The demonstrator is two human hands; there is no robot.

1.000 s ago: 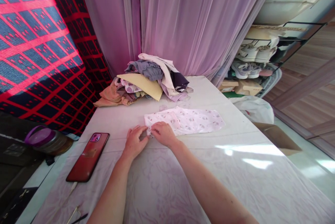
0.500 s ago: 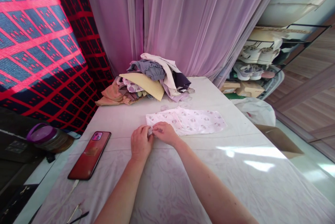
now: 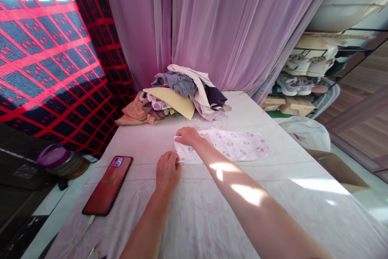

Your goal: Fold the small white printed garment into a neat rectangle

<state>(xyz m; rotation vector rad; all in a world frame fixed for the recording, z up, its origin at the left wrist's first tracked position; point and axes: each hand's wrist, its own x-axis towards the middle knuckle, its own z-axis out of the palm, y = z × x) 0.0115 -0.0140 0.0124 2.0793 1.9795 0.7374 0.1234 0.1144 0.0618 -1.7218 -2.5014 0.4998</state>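
A pale pink garment (image 3: 242,144) with a small printed pattern lies flat in a long folded strip on the white-covered table. I cannot tell what kind of garment it is. My left hand (image 3: 167,170) is closed on its near left corner, fingertips curled at the cloth edge. At the far left corner, my right hand (image 3: 187,135) is closed on the same end, its fingers pinching the edge. My right forearm crosses over part of the cloth and hides it.
A heap of folded and loose clothes (image 3: 172,97) sits at the table's back, before a purple curtain (image 3: 218,28). A red phone (image 3: 107,186) with a cable lies at left. Beside the table stand a purple-lidded jar (image 3: 63,162), a shoe rack (image 3: 315,69) and a cardboard box (image 3: 336,168).
My right hand has moved away from my left, up to the garment's far left corner. My left hand stays by the near corner. The view has shifted slightly.
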